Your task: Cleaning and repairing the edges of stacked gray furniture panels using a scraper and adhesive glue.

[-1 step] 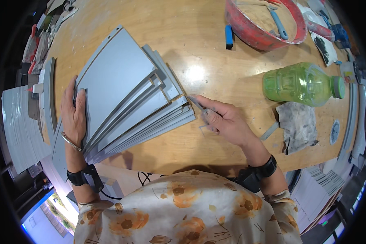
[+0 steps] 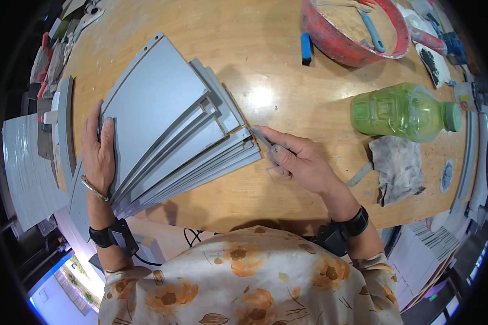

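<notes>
A fanned stack of grey panels [image 2: 154, 84] with brown, unpainted grooves and edges lies on the left half of the table. My left hand [image 2: 98, 154] grips the left edge of the stack, its thumb resting on the top panel and the fingers along the side. Near the stack's right corner, my right hand [image 2: 298, 160] is closed around a thin, flat grey blade-like tool [image 2: 263, 136]. The tool's tip meets the panel corner. Its handle is mostly hidden in my dusty fingers.
On the wooden table [image 2: 276, 189] are a red tub [image 2: 336, 53] of tan filler with a blue-handled tool, a blue block [image 2: 306, 49], a green bottle [image 2: 390, 112] on its side, a stained cloth [image 2: 398, 168] and a flat grey strip [image 2: 360, 174]. White stacked boards [image 2: 30, 168] stand leftward.
</notes>
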A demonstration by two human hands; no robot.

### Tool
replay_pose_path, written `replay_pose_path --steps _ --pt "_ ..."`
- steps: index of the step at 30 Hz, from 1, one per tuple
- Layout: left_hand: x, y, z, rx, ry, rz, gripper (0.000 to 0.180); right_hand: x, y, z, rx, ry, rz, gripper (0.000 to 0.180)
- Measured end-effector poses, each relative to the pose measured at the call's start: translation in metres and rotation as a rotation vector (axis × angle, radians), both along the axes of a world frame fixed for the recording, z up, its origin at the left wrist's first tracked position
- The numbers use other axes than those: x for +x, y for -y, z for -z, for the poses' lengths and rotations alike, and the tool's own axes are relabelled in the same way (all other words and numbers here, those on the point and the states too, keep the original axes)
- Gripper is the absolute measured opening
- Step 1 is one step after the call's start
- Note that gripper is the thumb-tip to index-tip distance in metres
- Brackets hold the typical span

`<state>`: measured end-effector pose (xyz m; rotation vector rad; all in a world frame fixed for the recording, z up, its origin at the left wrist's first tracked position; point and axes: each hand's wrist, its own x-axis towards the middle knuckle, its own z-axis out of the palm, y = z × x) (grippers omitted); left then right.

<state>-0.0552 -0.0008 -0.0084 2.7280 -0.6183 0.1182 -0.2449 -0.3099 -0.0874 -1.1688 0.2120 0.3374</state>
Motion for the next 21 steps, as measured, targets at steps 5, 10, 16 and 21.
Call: replay_pose_path --steps 5,10,16,21 --pt "0.001 -0.002 0.001 -0.036 -0.019 0.003 0.05 0.001 -0.007 0.01 0.213 -0.046 0.047 0.042" --pt "0.0 -0.002 0.001 -0.033 -0.028 -0.006 0.05 -0.002 -0.007 0.015 0.165 0.016 0.037 0.042" --pt "0.0 0.0 0.0 -0.02 -0.017 -0.012 0.05 -0.002 -0.014 0.02 -0.02 0.156 0.08 0.041" --pt "0.0 0.001 0.0 0.004 -0.005 -0.014 0.05 0.0 -0.01 0.006 -0.178 -0.082 0.037 0.039"
